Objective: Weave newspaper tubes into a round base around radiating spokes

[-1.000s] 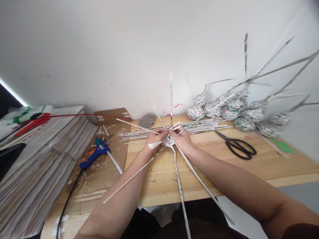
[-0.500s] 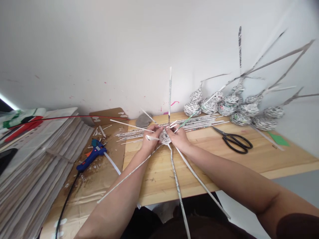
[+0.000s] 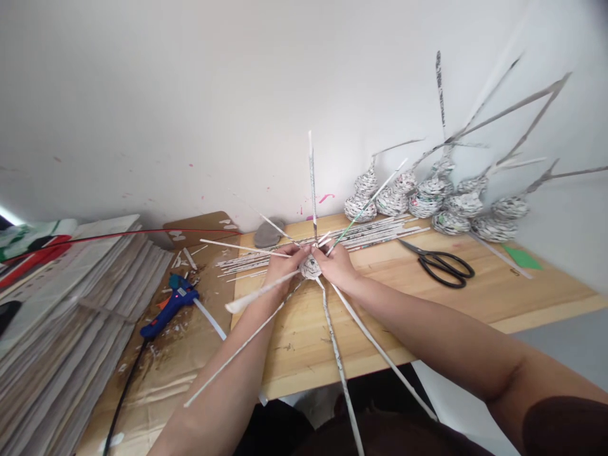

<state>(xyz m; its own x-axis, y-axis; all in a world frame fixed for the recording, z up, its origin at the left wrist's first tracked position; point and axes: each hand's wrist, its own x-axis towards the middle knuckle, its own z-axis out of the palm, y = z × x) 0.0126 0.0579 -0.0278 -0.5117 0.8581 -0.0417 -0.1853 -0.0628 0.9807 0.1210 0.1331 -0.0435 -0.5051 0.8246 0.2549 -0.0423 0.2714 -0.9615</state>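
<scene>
Between my hands is a small round woven base (image 3: 311, 268) of rolled newspaper, with several long paper tubes radiating from it. My left hand (image 3: 287, 261) is closed on the base's left rim, fingers pinched near the top. From the other side, my right hand (image 3: 336, 261) grips the right rim, its thumb close to the left one. One paper tube (image 3: 312, 183) stands straight up at the far side; another speckled tube (image 3: 338, 354) runs down toward my body. A thicker white tube (image 3: 259, 294) crosses over my left wrist. Fingertips are partly hidden behind the base.
Loose newspaper tubes (image 3: 380, 233) lie behind my hands. Black-handled scissors (image 3: 444, 266) rest to the right, before several gourd-shaped woven paper pieces (image 3: 451, 221). A blue glue gun (image 3: 171, 306) sits on cardboard (image 3: 161, 380) at left, beside a newspaper stack (image 3: 71, 329). A grey stone-like lump (image 3: 268, 234) lies by the wall.
The thicker white tube at the left, earlier pointing toward my view, now stretches out over my left wrist. Both hands keep their hold on the base. The whole view has shifted slightly.
</scene>
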